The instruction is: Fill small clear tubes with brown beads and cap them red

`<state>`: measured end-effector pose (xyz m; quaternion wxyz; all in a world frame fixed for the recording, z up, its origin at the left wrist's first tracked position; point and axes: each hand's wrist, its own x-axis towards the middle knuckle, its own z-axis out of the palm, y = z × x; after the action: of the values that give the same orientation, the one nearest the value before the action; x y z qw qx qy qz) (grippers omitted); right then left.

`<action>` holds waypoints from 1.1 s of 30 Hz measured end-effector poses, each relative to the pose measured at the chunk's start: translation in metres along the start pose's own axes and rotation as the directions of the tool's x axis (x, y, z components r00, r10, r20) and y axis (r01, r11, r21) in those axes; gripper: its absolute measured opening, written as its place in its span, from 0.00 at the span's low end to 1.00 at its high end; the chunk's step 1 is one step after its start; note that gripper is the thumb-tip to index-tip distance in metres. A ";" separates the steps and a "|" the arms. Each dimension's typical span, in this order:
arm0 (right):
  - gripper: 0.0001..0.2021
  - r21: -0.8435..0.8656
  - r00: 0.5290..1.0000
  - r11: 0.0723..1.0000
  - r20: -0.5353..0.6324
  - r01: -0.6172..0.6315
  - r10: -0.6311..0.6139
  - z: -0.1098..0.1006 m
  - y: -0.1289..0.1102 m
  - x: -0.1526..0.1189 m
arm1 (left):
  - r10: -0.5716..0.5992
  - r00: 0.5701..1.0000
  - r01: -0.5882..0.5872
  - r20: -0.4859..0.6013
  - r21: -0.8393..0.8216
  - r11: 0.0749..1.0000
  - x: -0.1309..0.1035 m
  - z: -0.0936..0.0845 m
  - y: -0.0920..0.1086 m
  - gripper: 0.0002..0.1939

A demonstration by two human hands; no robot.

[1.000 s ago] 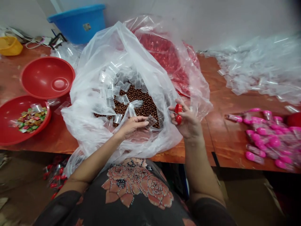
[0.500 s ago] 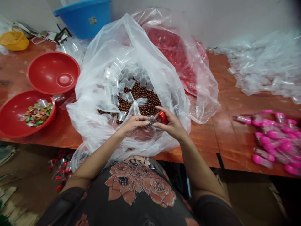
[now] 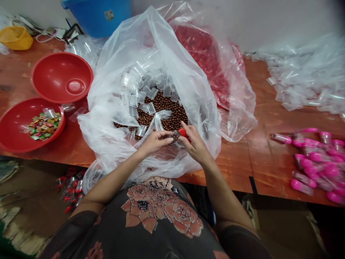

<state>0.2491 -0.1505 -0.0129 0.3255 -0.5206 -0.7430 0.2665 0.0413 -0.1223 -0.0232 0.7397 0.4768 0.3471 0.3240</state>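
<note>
My left hand pinches a small clear container that looks brown inside. Fingers of my right hand are round a red cap, which sits at the container's right end. Both hands are over the near side of a large translucent plastic bag. Inside the bag lie many brown balls and, mostly behind and left of them, clear empty containers.
Two red bowls stand at the left, the nearer with wrapped sweets. Behind are a blue tub and a bag of red items. Pink-capped tubes and clear plastic pieces lie at the right.
The red cap, held apart from the container in my right hand before, is now against its end. My two hands have come closer together, and the view has shifted slightly.
</note>
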 end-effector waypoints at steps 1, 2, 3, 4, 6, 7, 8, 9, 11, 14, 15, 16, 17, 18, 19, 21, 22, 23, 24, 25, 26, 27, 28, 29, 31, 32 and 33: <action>0.32 -0.030 1.000 0.999 0.005 0.014 -0.014 0.003 -0.001 -0.001 | 0.033 0.999 -0.032 -0.003 0.043 0.999 0.000 0.001 -0.001 0.20; 0.34 -0.060 1.000 0.998 0.011 0.029 -0.028 0.006 -0.002 -0.003 | 0.058 0.998 -0.057 -0.008 0.086 0.995 -0.001 0.001 -0.001 0.20; 0.36 -0.088 0.999 0.995 0.018 0.045 -0.043 0.009 -0.003 -0.004 | 0.079 0.997 -0.076 -0.015 0.127 0.989 -0.001 0.002 -0.001 0.20; 0.37 -0.111 0.998 0.992 0.024 0.061 -0.059 0.011 -0.005 -0.005 | 0.095 0.995 -0.090 -0.024 0.161 0.983 -0.002 0.003 -0.001 0.19; 0.41 -0.147 0.996 0.985 0.027 0.088 -0.085 0.015 -0.007 -0.006 | 0.115 0.992 -0.104 -0.044 0.203 0.974 -0.003 0.004 -0.001 0.19; 0.42 -0.160 0.995 0.982 0.024 0.096 -0.094 0.016 -0.007 -0.006 | 0.121 0.991 -0.107 -0.054 0.210 0.972 -0.004 0.005 0.000 0.19; 0.44 -0.170 0.995 0.981 0.022 0.099 -0.097 0.017 -0.008 -0.006 | 0.124 0.990 -0.108 -0.064 0.210 0.972 -0.005 0.006 0.000 0.19; 0.44 -0.177 0.995 0.979 0.021 0.097 -0.095 0.017 -0.008 -0.005 | 0.125 0.989 -0.107 -0.076 0.204 0.973 -0.006 0.007 0.001 0.19; 0.41 -0.185 0.996 0.979 0.032 0.088 -0.084 0.018 -0.007 -0.004 | 0.121 0.987 -0.100 -0.104 0.185 0.978 -0.008 0.010 0.001 0.19; 0.35 -0.203 0.995 0.975 0.057 0.087 -0.077 0.019 -0.004 -0.002 | 0.105 0.982 -0.080 -0.157 0.159 0.984 -0.010 0.012 0.001 0.17; 0.33 -0.210 0.995 0.973 0.067 0.091 -0.079 0.019 -0.004 -0.001 | 0.095 0.981 -0.070 -0.169 0.146 0.987 -0.011 0.012 0.001 0.16; 0.33 -0.215 0.994 0.972 0.078 0.095 -0.080 0.019 -0.005 -0.001 | 0.078 0.981 -0.057 -0.176 0.124 0.991 -0.012 0.013 0.001 0.15; 0.32 -0.214 0.993 0.972 0.090 0.096 -0.078 0.019 -0.005 -0.001 | 0.056 0.983 -0.040 -0.174 0.091 0.995 -0.013 0.013 0.000 0.15; 0.33 -0.201 0.992 0.975 0.106 0.093 -0.073 0.018 -0.006 -0.001 | 0.028 0.986 -0.020 -0.165 0.054 0.998 -0.014 0.014 0.000 0.15; 0.35 -0.171 0.990 0.982 0.126 0.084 -0.062 0.017 -0.007 0.000 | -0.003 0.988 0.005 -0.151 0.016 1.000 -0.015 0.014 0.000 0.16; 0.41 -0.051 0.983 0.998 0.178 0.044 -0.035 0.013 -0.008 0.000 | -0.063 0.991 0.058 -0.122 -0.043 0.997 -0.017 0.015 0.000 0.18; 0.43 0.035 0.981 0.999 0.196 0.005 -0.012 0.011 -0.007 -0.001 | -0.084 0.990 0.077 -0.112 -0.062 0.995 -0.018 0.015 0.001 0.18; 0.43 0.135 0.980 0.989 0.198 -0.052 0.024 0.010 -0.006 -0.001 | -0.097 0.989 0.089 -0.108 -0.075 0.993 -0.018 0.016 0.001 0.19; 0.40 0.243 0.980 0.962 0.183 -0.124 0.080 0.009 -0.004 -0.002 | -0.100 0.989 0.092 -0.107 -0.082 0.992 -0.018 0.016 0.002 0.20; 0.36 0.352 0.976 0.914 0.148 -0.201 0.158 0.009 -0.002 -0.003 | -0.096 0.990 0.088 -0.107 -0.082 0.993 -0.018 0.016 0.002 0.21; 0.31 0.456 0.963 0.849 0.099 -0.267 0.250 0.010 -0.001 -0.004 | -0.088 0.990 0.081 -0.109 -0.073 0.994 -0.017 0.016 0.003 0.21; 0.27 0.549 0.939 0.777 0.043 -0.309 0.343 0.012 0.000 -0.005 | -0.081 0.991 0.075 -0.106 -0.055 0.996 -0.017 0.016 0.003 0.22; 0.25 0.620 0.907 0.717 -0.020 -0.319 0.421 0.015 -0.001 -0.006 | -0.073 0.992 0.070 -0.100 -0.033 0.997 -0.016 0.016 0.004 0.22; 0.23 0.667 0.876 0.680 -0.085 -0.304 0.475 0.019 -0.003 -0.007 | -0.062 0.993 0.061 -0.096 -0.013 0.998 -0.015 0.016 0.005 0.23; 0.21 0.684 0.838 0.684 -0.200 -0.252 0.508 0.026 -0.010 -0.008 | -0.034 0.996 0.036 -0.081 0.022 0.999 -0.013 0.018 0.007 0.23; 0.21 0.657 0.843 0.717 -0.233 -0.231 0.485 0.029 -0.013 -0.008 | -0.023 0.998 0.025 -0.064 0.038 0.999 -0.013 0.018 0.009 0.22; 0.21 0.605 0.868 0.767 -0.244 -0.212 0.432 0.032 -0.016 -0.009 | -0.013 0.999 0.016 -0.044 0.053 0.998 -0.012 0.019 0.011 0.20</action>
<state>0.2172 -0.1656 -0.0233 0.5452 -0.5641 -0.4543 0.4221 0.0486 -0.1379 -0.0051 0.7214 0.4867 0.3750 0.3196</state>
